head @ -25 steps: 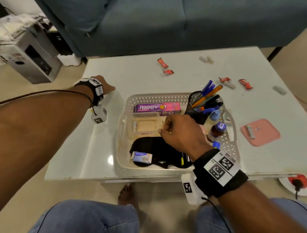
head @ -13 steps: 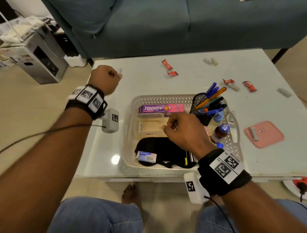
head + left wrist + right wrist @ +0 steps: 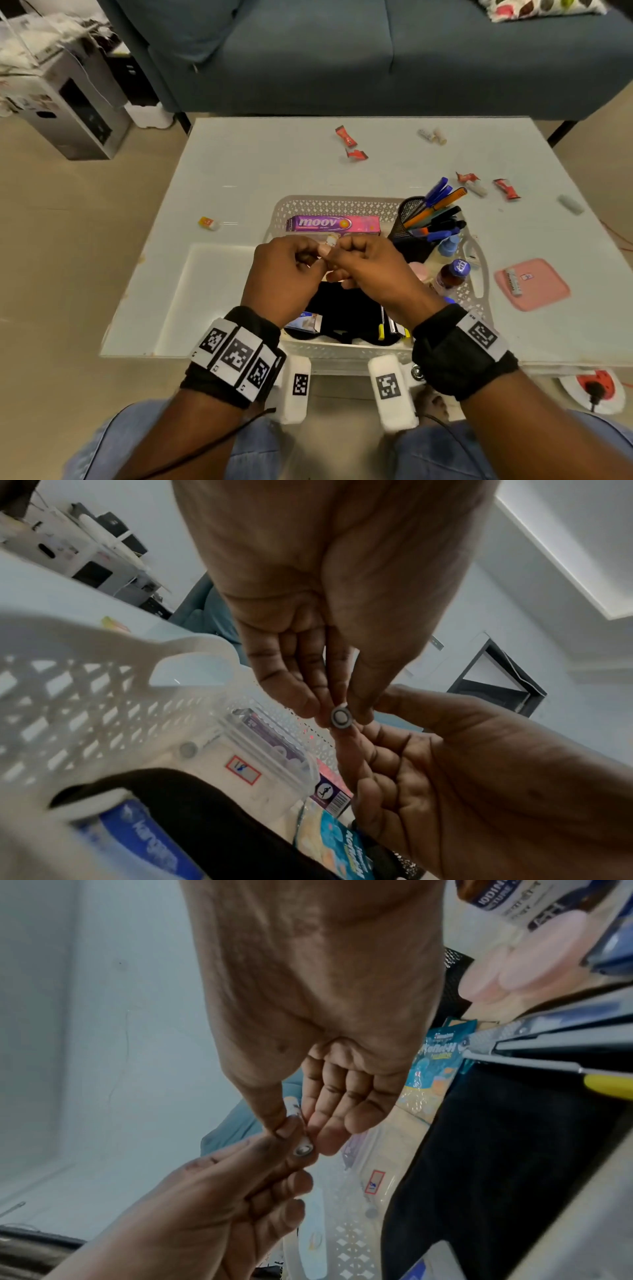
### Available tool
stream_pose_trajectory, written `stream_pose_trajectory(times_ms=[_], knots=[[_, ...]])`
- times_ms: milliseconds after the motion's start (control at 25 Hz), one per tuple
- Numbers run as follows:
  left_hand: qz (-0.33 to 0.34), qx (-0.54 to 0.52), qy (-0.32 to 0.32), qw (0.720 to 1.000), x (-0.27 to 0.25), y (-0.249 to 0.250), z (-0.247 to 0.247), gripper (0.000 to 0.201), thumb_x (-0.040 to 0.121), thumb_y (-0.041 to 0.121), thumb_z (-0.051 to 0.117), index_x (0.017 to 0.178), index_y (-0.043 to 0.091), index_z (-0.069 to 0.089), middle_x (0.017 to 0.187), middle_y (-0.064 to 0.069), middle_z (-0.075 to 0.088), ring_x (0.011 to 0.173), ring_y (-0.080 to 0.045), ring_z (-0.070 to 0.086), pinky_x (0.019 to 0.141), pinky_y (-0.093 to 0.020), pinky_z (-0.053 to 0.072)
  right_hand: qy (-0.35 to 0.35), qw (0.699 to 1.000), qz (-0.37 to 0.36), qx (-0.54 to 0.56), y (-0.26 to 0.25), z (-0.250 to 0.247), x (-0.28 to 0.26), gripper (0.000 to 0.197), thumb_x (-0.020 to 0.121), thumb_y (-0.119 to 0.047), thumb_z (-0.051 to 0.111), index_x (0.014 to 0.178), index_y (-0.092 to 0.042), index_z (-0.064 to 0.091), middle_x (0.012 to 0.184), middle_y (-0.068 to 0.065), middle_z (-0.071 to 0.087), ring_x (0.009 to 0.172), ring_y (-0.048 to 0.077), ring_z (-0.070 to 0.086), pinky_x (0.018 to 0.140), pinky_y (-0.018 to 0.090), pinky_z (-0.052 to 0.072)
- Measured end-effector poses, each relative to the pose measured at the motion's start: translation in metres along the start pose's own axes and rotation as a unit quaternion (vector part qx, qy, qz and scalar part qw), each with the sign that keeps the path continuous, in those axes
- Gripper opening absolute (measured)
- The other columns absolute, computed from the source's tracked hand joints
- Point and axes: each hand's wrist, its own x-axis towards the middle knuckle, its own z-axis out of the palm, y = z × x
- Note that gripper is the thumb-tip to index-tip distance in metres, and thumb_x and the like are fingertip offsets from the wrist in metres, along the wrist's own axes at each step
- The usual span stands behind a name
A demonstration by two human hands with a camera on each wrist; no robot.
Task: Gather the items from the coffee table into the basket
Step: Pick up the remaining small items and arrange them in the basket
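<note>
Over the white lattice basket [image 3: 342, 205] my left hand [image 3: 315, 260] and right hand [image 3: 337, 260] meet. Both pinch one small white cylinder [image 3: 330, 240]. Its round end [image 3: 341, 718] shows between my left thumb and fingers in the left wrist view, and the cylinder [image 3: 301, 1148] sits under my right thumb in the right wrist view. The basket holds a pink moov box [image 3: 334, 224], a black eye mask [image 3: 342, 315], a mesh pen holder [image 3: 416, 222] and a brown bottle [image 3: 452, 277]. On the table lie red wrappers [image 3: 346, 135], small white cylinders [image 3: 432, 135] and an orange-white item [image 3: 208, 223].
A pink square pad [image 3: 532, 284] and a pale stick [image 3: 570, 204] lie on the table's right side. A blue sofa [image 3: 342, 51] runs behind the table. A grey box [image 3: 68, 113] stands on the floor at left, a power socket [image 3: 596, 387] at lower right.
My left hand lifted a small item from the table's far left and brought it to my right hand over the basket. The right hand rose slightly to meet it.
</note>
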Motion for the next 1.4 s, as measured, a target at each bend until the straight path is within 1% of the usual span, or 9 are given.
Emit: stream_pose_trajectory(times_ms=[160, 320, 480, 560, 680, 800, 1080, 1280, 1400], knots=[[-0.003, 0.003, 0.0, 1.0, 0.013, -0.01, -0.021, 0.018, 0.08, 0.036, 0.082, 0.09, 0.023, 0.075, 0.078, 0.009, 0.072, 0.071, -0.004, 0.067, 0.07, -0.018, 0.053, 0.019, 1.0, 0.002, -0.006, 0.0, -0.001, 0.008, 0.028, 0.094, -0.038, 0.072, 0.094, -0.01, 0.075, 0.087, 0.002, 0.079, 0.077, 0.012, 0.073, 0.069, 0.027, 0.053], [-0.05, 0.055, 0.112, 0.991, 0.024, -0.037, -0.051, 0.02, 0.083, 0.027, 0.08, 0.097, 0.016, 0.072, 0.09, 0.003, 0.071, 0.083, -0.013, 0.066, 0.079, -0.023, 0.052, 0.027, 0.999, 0.011, -0.045, -0.009, -0.003, 0.016, 0.027, 0.094, -0.035, 0.072, 0.095, -0.008, 0.077, 0.089, 0.006, 0.08, 0.07, 0.01, 0.071, 0.064, 0.024, 0.054], [-0.162, 0.074, 0.043, 0.983, 0.029, -0.048, -0.05, 0.021, 0.087, 0.023, 0.076, 0.106, 0.014, 0.076, 0.107, -0.007, 0.075, 0.103, -0.024, 0.069, 0.092, -0.028, 0.051, -0.002, 0.988, 0.03, -0.152, -0.025, 0.014, 0.04, 0.023, 0.094, -0.025, 0.074, 0.088, -0.003, 0.079, 0.085, 0.008, 0.08, 0.068, 0.013, 0.071, 0.062, 0.027, 0.056], [-0.169, 0.067, 0.033, 0.983, 0.032, -0.049, -0.049, 0.02, 0.086, 0.02, 0.077, 0.104, 0.014, 0.076, 0.105, -0.008, 0.075, 0.102, -0.024, 0.07, 0.095, -0.033, 0.054, -0.031, 0.961, 0.055, -0.27, -0.034, 0.031, 0.064, 0.02, 0.09, -0.022, 0.075, 0.085, -0.003, 0.078, 0.08, 0.009, 0.078, 0.067, 0.016, 0.07, 0.059, 0.025, 0.054], [-0.171, 0.055, 0.035, 0.983, 0.035, -0.051, -0.05, 0.016, 0.083, 0.017, 0.079, 0.098, 0.014, 0.076, 0.099, -0.009, 0.075, 0.095, -0.026, 0.072, 0.094, -0.038, 0.057, -0.061, 0.871, 0.089, -0.479, -0.037, 0.056, 0.089, 0.02, 0.085, -0.025, 0.074, 0.079, -0.007, 0.067, 0.076, 0.003, 0.069, 0.066, 0.019, 0.064, 0.052, 0.023, 0.045], [-0.173, 0.055, 0.028, 0.983, 0.037, -0.053, -0.051, 0.015, 0.082, 0.016, 0.078, 0.096, 0.014, 0.076, 0.097, -0.008, 0.075, 0.092, -0.026, 0.072, 0.089, -0.036, 0.058, -0.044, 0.818, 0.089, -0.567, -0.031, 0.068, 0.102, 0.029, 0.086, -0.031, 0.074, 0.079, -0.011, 0.054, 0.074, 0.001, 0.054, 0.075, 0.023, 0.057, 0.053, 0.027, 0.041], [-0.166, 0.086, 0.018, 0.982, 0.04, -0.053, -0.051, 0.022, 0.081, 0.018, 0.078, 0.103, 0.015, 0.074, 0.103, -0.006, 0.074, 0.098, -0.024, 0.07, 0.084, -0.03, 0.053, -0.003, 0.879, 0.04, -0.475, -0.017, 0.051, 0.091, 0.039, 0.076, -0.048, 0.072, 0.089, -0.012, 0.07, 0.087, 0.006, 0.073, 0.085, 0.027, 0.073, 0.079, 0.035, 0.061], [0.0, 0.11, 0.036, 0.993, 0.029, -0.012, -0.046, 0.024, 0.082, 0.031, 0.079, 0.1, 0.016, 0.071, 0.1, -0.001, 0.071, 0.09, -0.021, 0.067, 0.084, -0.037, 0.054, 0.117, 0.93, -0.092, -0.336, -0.071, -0.028, 0.026, 0.022, 0.088, -0.041, 0.075, 0.08, -0.021, 0.077, 0.071, -0.007, 0.073, 0.068, 0.004, 0.068, 0.065, 0.019, 0.053], [0.059, 0.069, -0.124, 0.988, 0.01, 0.025, -0.019, 0.011, 0.083, 0.03, 0.08, 0.082, 0.024, 0.071, 0.082, 0.01, 0.07, 0.074, -0.006, 0.065, 0.072, -0.027, 0.052, 0.247, 0.908, -0.162, -0.299, -0.09, -0.109, 0.004, 0.027, 0.089, -0.043, 0.074, 0.079, -0.019, 0.076, 0.071, -0.004, 0.074, 0.066, 0.008, 0.069, 0.065, 0.019, 0.054]])
